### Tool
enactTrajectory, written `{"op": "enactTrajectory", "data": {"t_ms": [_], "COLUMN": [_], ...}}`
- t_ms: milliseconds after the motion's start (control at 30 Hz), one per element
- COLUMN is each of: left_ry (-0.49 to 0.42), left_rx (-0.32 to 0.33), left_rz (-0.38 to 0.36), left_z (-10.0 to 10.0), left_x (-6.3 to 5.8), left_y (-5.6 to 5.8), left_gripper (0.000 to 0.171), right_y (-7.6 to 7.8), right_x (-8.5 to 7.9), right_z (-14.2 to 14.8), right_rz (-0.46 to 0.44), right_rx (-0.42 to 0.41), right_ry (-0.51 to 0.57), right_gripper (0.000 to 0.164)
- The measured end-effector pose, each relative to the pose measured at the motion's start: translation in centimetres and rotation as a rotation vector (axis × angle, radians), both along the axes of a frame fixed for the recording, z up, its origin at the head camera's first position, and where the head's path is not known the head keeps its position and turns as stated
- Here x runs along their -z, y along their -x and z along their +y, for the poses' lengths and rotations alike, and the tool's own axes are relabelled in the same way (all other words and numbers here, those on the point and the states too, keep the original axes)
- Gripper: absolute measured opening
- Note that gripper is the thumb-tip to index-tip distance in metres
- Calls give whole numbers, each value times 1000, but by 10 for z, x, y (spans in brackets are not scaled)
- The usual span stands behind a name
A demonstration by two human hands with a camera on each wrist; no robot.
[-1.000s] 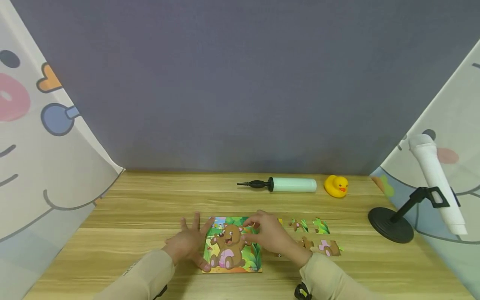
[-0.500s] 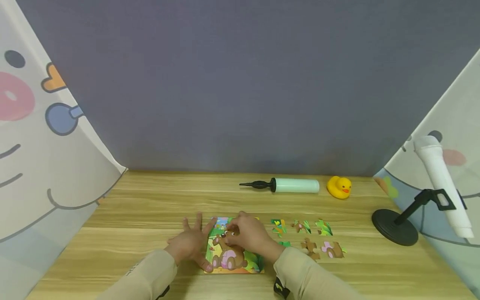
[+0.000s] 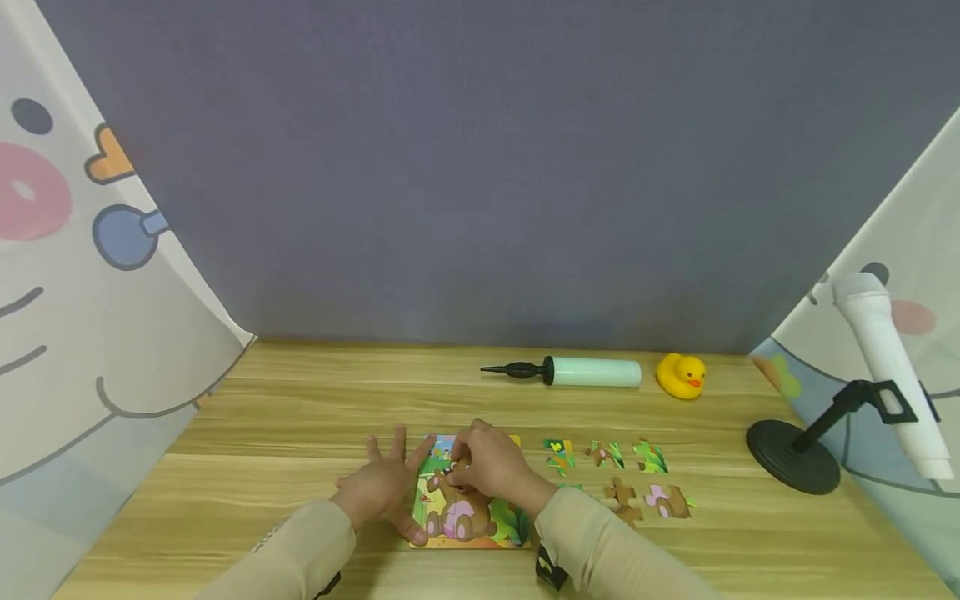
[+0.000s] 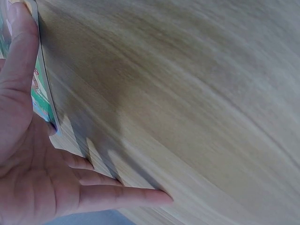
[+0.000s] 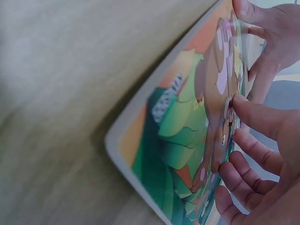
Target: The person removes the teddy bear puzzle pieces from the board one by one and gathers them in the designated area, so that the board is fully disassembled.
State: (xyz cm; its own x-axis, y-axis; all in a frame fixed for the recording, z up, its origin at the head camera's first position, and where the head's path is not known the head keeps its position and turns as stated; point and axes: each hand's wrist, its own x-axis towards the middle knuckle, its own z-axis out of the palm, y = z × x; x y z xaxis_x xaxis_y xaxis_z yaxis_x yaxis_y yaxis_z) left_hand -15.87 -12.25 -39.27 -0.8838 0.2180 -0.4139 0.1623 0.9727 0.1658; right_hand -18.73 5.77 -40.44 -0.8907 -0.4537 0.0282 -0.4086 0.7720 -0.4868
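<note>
A jigsaw puzzle board point(image 3: 509, 525) with a picture of a brown bear lies flat on the table. My left hand point(image 3: 381, 490) is spread at its left side in the head view; in the left wrist view the thumb point(image 4: 22, 51) rests on the board's edge and other fingers reach out over the wood. Over the bear's head, my right hand point(image 3: 491, 462) has curled fingers. Its thumb point(image 5: 262, 115) and index finger pinch a puzzle piece point(image 5: 228, 110) at the board's surface, seen edge-on in the right wrist view. The fingers hide much of that piece.
Several loose puzzle pieces point(image 3: 669, 502) lie right of the board. Farther back are a hand pump point(image 3: 596, 372) and a yellow rubber duck point(image 3: 681, 377). A white microphone point(image 3: 892, 375) on a black stand point(image 3: 792, 457) is at the right. A grey panel point(image 3: 480, 175) rises behind the table.
My right hand has moved left from the board's right side to the bear's head, uncovering loose pieces at the right. The left hand has stayed at the board's left edge.
</note>
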Motion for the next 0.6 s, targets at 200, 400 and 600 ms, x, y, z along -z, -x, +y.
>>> {"op": "enactTrajectory", "data": {"t_ms": [200, 400, 600], "left_ry": [3, 11, 6], "left_rx": [13, 9, 7], "left_rz": [16, 9, 6], "left_z": [1, 1, 1], "left_x": [0, 1, 1], "left_y": [-2, -2, -1], "left_gripper": [134, 134, 134], "right_y": [3, 5, 8], "right_x": [1, 0, -3], "right_z": [1, 3, 1], "right_rz": [0, -10, -56], "right_rx": [21, 19, 13], "right_ry": [-31, -56, -24], "right_gripper": [35, 52, 48]}}
